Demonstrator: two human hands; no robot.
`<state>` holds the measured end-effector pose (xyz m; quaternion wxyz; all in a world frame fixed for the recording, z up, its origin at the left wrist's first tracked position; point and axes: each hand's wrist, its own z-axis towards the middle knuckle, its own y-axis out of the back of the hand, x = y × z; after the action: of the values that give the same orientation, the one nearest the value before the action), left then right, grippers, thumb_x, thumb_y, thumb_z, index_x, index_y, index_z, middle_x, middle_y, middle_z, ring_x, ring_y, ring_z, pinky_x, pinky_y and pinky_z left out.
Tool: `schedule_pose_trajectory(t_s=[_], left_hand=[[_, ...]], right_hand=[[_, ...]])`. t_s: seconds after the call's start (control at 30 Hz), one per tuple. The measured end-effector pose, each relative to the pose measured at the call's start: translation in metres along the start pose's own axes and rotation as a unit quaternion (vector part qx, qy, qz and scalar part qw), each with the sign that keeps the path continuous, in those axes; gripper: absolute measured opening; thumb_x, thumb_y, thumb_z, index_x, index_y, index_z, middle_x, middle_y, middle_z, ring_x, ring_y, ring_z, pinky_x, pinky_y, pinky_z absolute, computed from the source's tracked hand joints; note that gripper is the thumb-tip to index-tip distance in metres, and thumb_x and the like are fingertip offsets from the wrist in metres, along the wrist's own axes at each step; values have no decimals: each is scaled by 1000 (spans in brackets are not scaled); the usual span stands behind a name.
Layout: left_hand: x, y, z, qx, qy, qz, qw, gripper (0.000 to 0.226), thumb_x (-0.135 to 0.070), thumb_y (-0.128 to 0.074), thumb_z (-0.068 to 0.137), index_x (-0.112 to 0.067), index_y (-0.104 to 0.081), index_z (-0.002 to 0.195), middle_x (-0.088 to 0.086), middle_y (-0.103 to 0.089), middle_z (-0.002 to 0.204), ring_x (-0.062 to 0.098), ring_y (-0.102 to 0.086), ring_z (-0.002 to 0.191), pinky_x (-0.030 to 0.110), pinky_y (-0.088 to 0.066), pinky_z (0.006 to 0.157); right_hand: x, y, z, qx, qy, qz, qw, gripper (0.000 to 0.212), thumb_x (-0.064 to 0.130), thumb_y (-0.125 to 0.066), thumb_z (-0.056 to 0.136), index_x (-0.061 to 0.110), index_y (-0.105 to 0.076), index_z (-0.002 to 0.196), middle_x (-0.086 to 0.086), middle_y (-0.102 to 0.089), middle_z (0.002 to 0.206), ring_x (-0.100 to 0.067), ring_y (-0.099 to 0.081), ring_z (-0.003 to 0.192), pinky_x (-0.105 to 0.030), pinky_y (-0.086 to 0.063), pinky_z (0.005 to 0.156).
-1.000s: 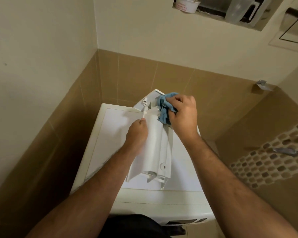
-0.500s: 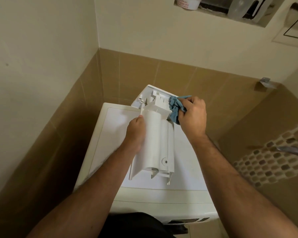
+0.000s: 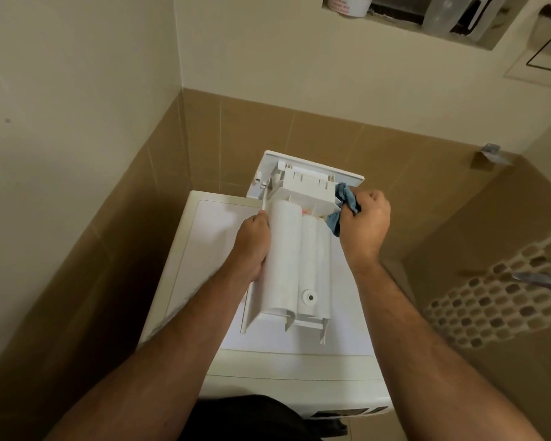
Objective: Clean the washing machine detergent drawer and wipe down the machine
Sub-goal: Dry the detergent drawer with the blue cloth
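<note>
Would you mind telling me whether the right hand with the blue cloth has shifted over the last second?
Yes. The right hand and blue cloth have moved rightward, from the drawer's middle to its right edge, judged against the washing machine top.

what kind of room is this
Probably a bathroom or small laundry corner: a white washing machine stands against tan wall tiles, mosaic tiling on the right, and a wall niche holds containers.
</note>
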<state>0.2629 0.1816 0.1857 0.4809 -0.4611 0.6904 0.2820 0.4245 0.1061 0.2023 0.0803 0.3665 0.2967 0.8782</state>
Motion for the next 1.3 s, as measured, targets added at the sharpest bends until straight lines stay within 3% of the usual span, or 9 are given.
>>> schedule_pose_trajectory(t_s=[0.13, 0.27, 0.4, 0.53, 0.67, 0.83, 0.93, 1.13, 1.3], left_hand=[[1, 0, 3, -21, -55, 19, 998, 39, -34, -28, 102, -10, -58, 97, 9, -52, 88, 19, -48, 80, 33, -39, 70], [1, -1, 5, -37, -37, 12, 999, 40, -35, -28, 104, -12, -60, 97, 8, -62, 94, 19, -56, 84, 31, -45, 74], [-2, -1, 8, -38, -21, 15, 999, 42, -34, -28, 104, -10, -62, 110, 12, -66, 107, 25, -62, 97, 39, -51, 88], [1, -2, 13, -50, -29, 11, 998, 41, -36, -28, 104, -12, -60, 108, 5, -63, 94, 16, -59, 81, 28, -48, 66], [3, -3, 16, -62, -49, 26, 997, 37, -36, -28, 104, -14, -58, 102, -1, -56, 80, 10, -51, 70, 26, -39, 60], [1, -8, 14, -55, -60, 22, 996, 27, -37, -29, 105, -25, -50, 92, -11, -53, 80, 2, -49, 72, 19, -36, 57], [-3, -4, 14, -51, -90, 57, 993, 30, -38, -28, 105, -23, -52, 96, -12, -54, 80, 1, -49, 73, 19, -36, 58], [6, -3, 15, -67, -93, 93, 989, 32, -39, -27, 105, -20, -52, 98, -10, -55, 83, 4, -52, 78, 24, -38, 64], [0, -6, 15, -63, -102, 146, 982, 37, -38, -28, 105, -14, -55, 96, 0, -59, 86, 18, -56, 82, 29, -40, 67]], right_hand=[[-4, -1, 3, 38, -1, -52, 998, 18, -1, -57, 82, 6, -70, 93, -6, -55, 90, -24, -53, 84, -27, -38, 63], [-6, -8, -3, 116, -44, -40, 992, 20, 3, -58, 81, 12, -50, 65, -1, -50, 66, -16, -43, 56, -25, -27, 47], [-9, -6, -7, 116, -233, 139, 955, 30, 0, -56, 81, 16, -45, 57, 3, -45, 54, -16, -40, 54, -26, -35, 54], [-7, 6, -2, 49, -346, 284, 893, 26, 0, -58, 83, 13, -51, 62, -4, -53, 64, -20, -49, 66, -31, -43, 60], [6, 13, -3, 54, -284, 295, 911, 26, 0, -60, 81, 17, -55, 61, -2, -56, 62, -15, -52, 61, -30, -46, 56], [23, 5, -22, 151, -101, 81, 980, 34, 9, -60, 85, 23, -47, 57, 3, -54, 57, -14, -47, 53, -27, -37, 52], [26, 4, -30, 201, -2, 22, 979, 36, 8, -56, 85, 28, -40, 60, 3, -50, 59, -15, -45, 58, -24, -27, 52], [19, 11, -18, 288, -141, 148, 936, 33, -2, -53, 83, 20, -50, 58, -1, -54, 60, -18, -49, 59, -29, -42, 58], [41, 23, -8, 196, -160, 275, 927, 29, 2, -51, 76, 19, -45, 53, 7, -45, 50, -9, -41, 46, -21, -35, 46]])
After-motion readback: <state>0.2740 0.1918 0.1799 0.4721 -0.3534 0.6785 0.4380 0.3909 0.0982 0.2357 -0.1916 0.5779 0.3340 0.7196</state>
